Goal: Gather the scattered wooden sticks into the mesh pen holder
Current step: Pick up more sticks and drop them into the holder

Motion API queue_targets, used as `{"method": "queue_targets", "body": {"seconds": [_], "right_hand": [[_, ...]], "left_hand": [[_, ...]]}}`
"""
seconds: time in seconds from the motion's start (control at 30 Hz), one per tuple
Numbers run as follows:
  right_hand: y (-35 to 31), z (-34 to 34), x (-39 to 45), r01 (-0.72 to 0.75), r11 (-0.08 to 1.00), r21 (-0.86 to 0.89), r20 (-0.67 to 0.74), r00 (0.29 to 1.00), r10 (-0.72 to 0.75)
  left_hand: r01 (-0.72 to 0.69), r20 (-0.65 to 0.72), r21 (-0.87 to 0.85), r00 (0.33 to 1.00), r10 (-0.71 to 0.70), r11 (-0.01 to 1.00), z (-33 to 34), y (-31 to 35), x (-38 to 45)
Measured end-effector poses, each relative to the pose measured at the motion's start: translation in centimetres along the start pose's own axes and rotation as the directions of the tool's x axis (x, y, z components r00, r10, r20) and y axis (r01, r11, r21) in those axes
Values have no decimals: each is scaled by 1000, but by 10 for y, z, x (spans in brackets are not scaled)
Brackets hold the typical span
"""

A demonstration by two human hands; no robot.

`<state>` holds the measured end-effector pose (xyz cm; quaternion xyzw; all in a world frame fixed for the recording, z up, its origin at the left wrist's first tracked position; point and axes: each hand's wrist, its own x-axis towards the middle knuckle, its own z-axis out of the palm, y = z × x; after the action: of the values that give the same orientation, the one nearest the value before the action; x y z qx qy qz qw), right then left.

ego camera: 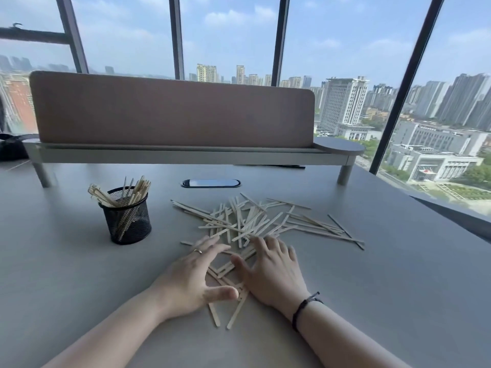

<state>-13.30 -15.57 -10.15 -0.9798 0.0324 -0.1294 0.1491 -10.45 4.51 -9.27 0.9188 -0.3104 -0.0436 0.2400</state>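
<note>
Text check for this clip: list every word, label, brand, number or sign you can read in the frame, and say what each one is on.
None can be read.
Mesh pen holder: no label shows.
Wooden sticks: plain, no print.
Desk divider panel: blank.
Buildings outside the window: any signs are too small and blurred to read.
Black wristband on the right wrist and the ring on the left hand: no marking visible.

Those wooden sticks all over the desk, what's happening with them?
A person is tidying thin pale wooden sticks into a black mesh pen holder on a grey desk. Some sticks already stand in the holder. Most lie in a messy pile to its right. The left hand and right hand rest spread on the pile's near edge, gathering sticks together.
</note>
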Motion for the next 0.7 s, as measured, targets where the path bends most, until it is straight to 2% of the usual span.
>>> {"method": "queue_targets", "body": {"seconds": [0.13, 0.23, 0.33, 0.4, 0.53, 0.7], "right_hand": [[-8, 3, 10, 90, 974, 208, -20, 996, -88], [-9, 6, 21, 161, 902, 401, -49, 987, -154], [-5, 7, 32, 168, 794, 585, -110, 986, -128], [2, 6, 43, 171, 754, 634, -162, 983, -87], [30, 6, 81, 218, 871, 441, -268, 958, -104], [53, 13, 127, 124, 977, 176, -159, 983, -96]], "left_hand": [[-52, 73, 107, 996, 44, 993, -3, -1, -1], [-38, 79, 164, 997, 25, 986, 0, 1, 2], [24, 46, 155, 998, -32, 988, 1, -1, 9], [59, 0, 153, 998, -60, 986, 1, -6, 14], [114, -136, 152, 986, -94, 982, 0, -20, 25], [180, -226, 184, 965, -136, 966, -2, -34, 42]]}}
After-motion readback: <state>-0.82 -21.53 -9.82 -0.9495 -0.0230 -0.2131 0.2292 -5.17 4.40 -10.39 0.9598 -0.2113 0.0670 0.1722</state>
